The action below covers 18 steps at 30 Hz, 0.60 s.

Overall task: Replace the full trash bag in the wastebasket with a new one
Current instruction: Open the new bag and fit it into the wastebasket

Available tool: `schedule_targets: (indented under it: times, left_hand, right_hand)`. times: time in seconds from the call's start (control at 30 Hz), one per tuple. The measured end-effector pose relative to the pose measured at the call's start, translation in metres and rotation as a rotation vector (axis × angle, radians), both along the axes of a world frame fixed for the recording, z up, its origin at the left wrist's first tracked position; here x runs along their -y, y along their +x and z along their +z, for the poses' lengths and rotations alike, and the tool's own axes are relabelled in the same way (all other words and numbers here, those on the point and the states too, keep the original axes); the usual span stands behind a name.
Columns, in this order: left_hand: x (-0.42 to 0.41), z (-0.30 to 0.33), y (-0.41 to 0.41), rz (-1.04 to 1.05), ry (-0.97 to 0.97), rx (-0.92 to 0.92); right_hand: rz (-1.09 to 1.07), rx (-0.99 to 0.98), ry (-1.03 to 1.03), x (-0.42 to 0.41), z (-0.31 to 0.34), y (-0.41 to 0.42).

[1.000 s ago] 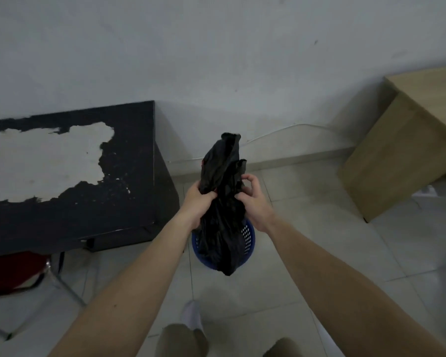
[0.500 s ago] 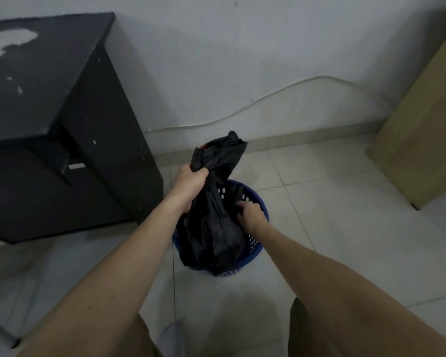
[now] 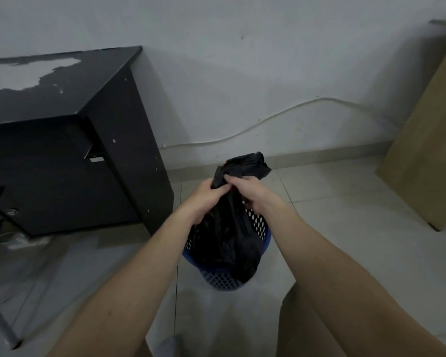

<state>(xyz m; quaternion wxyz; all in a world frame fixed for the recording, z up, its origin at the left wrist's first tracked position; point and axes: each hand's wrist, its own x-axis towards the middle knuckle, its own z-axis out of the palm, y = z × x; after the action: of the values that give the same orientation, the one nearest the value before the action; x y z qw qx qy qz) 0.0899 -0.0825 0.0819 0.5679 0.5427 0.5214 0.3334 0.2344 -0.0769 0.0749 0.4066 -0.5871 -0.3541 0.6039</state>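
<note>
both hands, left (image 3: 204,199) and right (image 3: 250,193), grip the gathered neck of the black bag (image 3: 227,243), its body partly in the blue basket (image 3: 260,228), so removal is underway; next, probably lift it clear.

Two hands are in view, the left hand (image 3: 204,199) and the right hand (image 3: 250,193), each on a bare forearm, so two forearms as well. There is one black trash bag (image 3: 229,235). There is one blue perforated wastebasket (image 3: 224,279) on the floor. At the left stands one black bench (image 3: 62,112) with a worn top. At the far right stands one light wooden cabinet (image 3: 428,150). One white cable (image 3: 268,119) runs along the far wall. One metal leg (image 3: 0,320) shows at the near left.
</note>
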Motion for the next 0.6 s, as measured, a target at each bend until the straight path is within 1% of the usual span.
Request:
schedule_targets:
  times: [0.1, 0.13, 0.23, 0.3, 0.37, 0.43, 0.5, 0.53, 0.6]
  left_hand:
    - [-0.002, 0.005, -0.014, 0.11, -0.068, 0.091]
    - [-0.005, 0.008, -0.022, 0.163, -0.073, 0.096]
    - [-0.015, 0.016, -0.048, 0.302, -0.002, -0.007]
    - [-0.023, 0.022, -0.06, 0.335, 0.06, -0.055]
    - [-0.028, 0.036, -0.064, 0.328, 0.141, -0.02]
    - [-0.034, 0.044, -0.066, 0.318, 0.174, 0.015]
    - [-0.035, 0.035, -0.072, 0.294, 0.125, -0.041]
    - [-0.034, 0.024, -0.077, 0.293, 0.076, -0.107]
    - [-0.032, 0.0, -0.09, 0.298, 0.011, -0.309]
  right_hand:
    - [-0.113, -0.087, -0.04, -0.004, 0.0, 0.012]
    - [-0.157, -0.123, -0.063, -0.004, 0.002, 0.023]
    - [-0.29, -0.198, -0.097, -0.007, 0.01, 0.055]
    - [-0.302, -0.203, -0.103, -0.009, 0.019, 0.065]
    - [-0.309, -0.267, -0.02, -0.017, 0.036, 0.066]
    - [-0.294, -0.303, 0.029, -0.025, 0.053, 0.064]
    - [-0.213, -0.232, -0.022, -0.026, 0.049, 0.064]
    - [-0.164, -0.148, -0.089, -0.024, 0.037, 0.065]
    - [-0.071, 0.031, -0.256, -0.01, 0.013, 0.068]
